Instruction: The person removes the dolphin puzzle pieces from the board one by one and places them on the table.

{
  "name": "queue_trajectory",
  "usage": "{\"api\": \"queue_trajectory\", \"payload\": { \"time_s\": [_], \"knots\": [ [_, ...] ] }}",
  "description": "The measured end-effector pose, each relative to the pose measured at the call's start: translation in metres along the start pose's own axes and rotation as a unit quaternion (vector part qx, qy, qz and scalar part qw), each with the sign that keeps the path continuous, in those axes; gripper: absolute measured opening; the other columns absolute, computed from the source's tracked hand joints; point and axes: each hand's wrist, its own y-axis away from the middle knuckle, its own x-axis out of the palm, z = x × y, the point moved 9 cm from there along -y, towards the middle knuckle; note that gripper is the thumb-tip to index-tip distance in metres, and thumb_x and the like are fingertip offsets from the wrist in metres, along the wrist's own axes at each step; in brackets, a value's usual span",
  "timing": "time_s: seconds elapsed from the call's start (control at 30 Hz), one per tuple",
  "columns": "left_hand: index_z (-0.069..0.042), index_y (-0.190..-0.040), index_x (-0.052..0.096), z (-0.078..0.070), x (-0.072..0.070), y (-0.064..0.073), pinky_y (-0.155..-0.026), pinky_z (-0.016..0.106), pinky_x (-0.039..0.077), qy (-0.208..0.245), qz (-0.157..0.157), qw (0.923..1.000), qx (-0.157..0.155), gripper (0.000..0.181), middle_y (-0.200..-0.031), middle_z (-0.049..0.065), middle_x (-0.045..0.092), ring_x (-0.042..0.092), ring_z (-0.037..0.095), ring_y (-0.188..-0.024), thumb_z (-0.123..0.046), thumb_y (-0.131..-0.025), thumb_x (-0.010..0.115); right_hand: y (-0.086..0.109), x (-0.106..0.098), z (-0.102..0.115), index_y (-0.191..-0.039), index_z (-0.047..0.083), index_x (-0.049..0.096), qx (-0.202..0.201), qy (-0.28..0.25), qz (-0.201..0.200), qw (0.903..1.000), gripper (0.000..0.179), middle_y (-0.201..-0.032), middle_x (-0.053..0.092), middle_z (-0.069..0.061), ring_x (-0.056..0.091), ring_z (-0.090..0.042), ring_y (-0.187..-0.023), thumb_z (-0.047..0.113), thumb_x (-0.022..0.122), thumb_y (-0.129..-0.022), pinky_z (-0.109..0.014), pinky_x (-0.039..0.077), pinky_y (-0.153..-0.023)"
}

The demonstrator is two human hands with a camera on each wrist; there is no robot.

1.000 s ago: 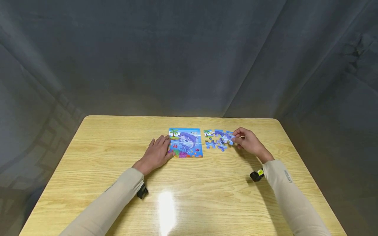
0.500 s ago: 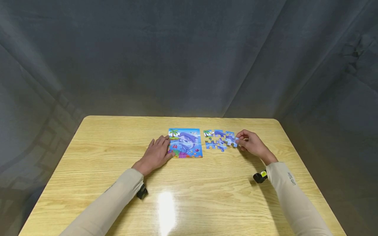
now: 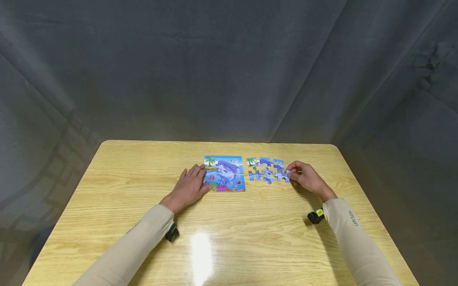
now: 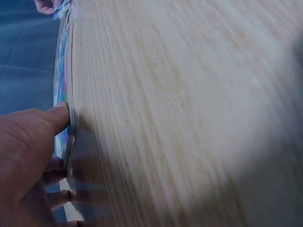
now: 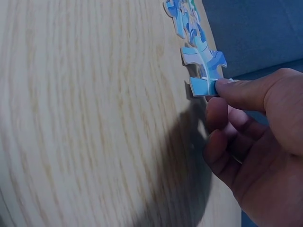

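Note:
A dolphin picture board (image 3: pixel 229 171) lies flat on the table in the head view. My left hand (image 3: pixel 187 188) rests at its left edge; the left wrist view shows the thumb (image 4: pixel 59 116) on the board's rim and fingers along the far side. To the right, several puzzle pieces lie in two rows, among them a palm-tree piece (image 3: pixel 252 161) and a dolphin-head piece (image 3: pixel 265 161). My right hand (image 3: pixel 307 178) pinches a blue puzzle piece (image 5: pixel 201 86) by its outer edge, at the right end of the nearer row. Its underside is hidden.
The pale wooden table (image 3: pixel 236 222) extends on all sides of the board and pieces. Grey curtains (image 3: pixel 200 79) hang behind and beside it. Black wrist cameras sit under both forearms, the right one (image 3: pixel 315 216) close above the tabletop.
My right hand has moved slightly right and toward me with the puzzle piece, which now sits in line with the nearer row. My left hand has stayed on the board.

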Motion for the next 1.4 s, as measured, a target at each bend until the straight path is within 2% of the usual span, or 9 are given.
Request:
{"api": "queue_trajectory", "payload": {
  "time_s": [0.2,0.73,0.87,1.23,1.4],
  "knots": [
    [0.001,-0.161,0.041,0.000,0.000,0.000,-0.131,0.070,0.021,-0.002,0.002,1.0000,0.000,0.071,-0.175,0.019,0.031,0.025,0.042,-0.165,-0.046,-0.109,0.058,-0.002,0.003,-0.002,-0.124,-0.009,0.060,0.000,0.002,-0.004,1.0000,0.021,-0.097,0.063,-0.021,0.058,-0.019,-0.070,0.003,0.060,-0.107,-0.028,0.051,-0.059],
    [0.000,-0.161,0.040,0.001,0.001,0.000,-0.132,0.070,0.020,0.004,0.006,1.0000,-0.001,0.071,-0.176,0.018,0.030,0.023,0.041,-0.165,-0.046,-0.110,0.057,-0.008,0.006,-0.005,-0.124,-0.008,0.065,0.004,0.053,-0.025,0.9983,0.021,-0.102,0.067,-0.021,0.058,-0.021,-0.079,0.001,0.061,-0.106,-0.024,0.049,-0.062],
    [0.000,-0.162,0.040,0.001,0.001,-0.001,-0.132,0.069,0.019,0.007,0.011,0.9999,-0.005,0.071,-0.176,0.017,0.029,0.022,0.041,-0.166,-0.046,-0.110,0.057,-0.010,0.007,-0.004,-0.124,-0.006,0.066,0.006,0.063,-0.023,0.9977,0.020,-0.105,0.066,-0.021,0.060,-0.021,-0.081,0.003,0.061,-0.107,-0.025,0.052,-0.064],
    [-0.002,-0.165,0.036,0.004,0.004,-0.004,-0.133,0.068,0.016,0.005,0.022,0.9997,-0.009,0.074,-0.178,0.016,0.026,0.020,0.040,-0.167,-0.048,-0.110,0.055,-0.012,0.007,-0.003,-0.119,-0.002,0.068,0.007,0.102,-0.032,0.9943,0.016,-0.108,0.066,-0.019,0.057,-0.022,-0.088,0.005,0.062,-0.107,-0.024,0.049,-0.071],
    [-0.002,-0.166,0.034,0.004,0.005,-0.004,-0.133,0.068,0.017,-0.002,0.021,0.9998,-0.007,0.075,-0.178,0.015,0.025,0.020,0.040,-0.167,-0.050,-0.111,0.053,-0.012,0.007,-0.003,-0.118,-0.002,0.068,0.004,0.114,-0.036,0.9928,0.015,-0.109,0.066,-0.019,0.057,-0.024,-0.091,0.005,0.063,-0.106,-0.027,0.048,-0.076]
  ]
}}
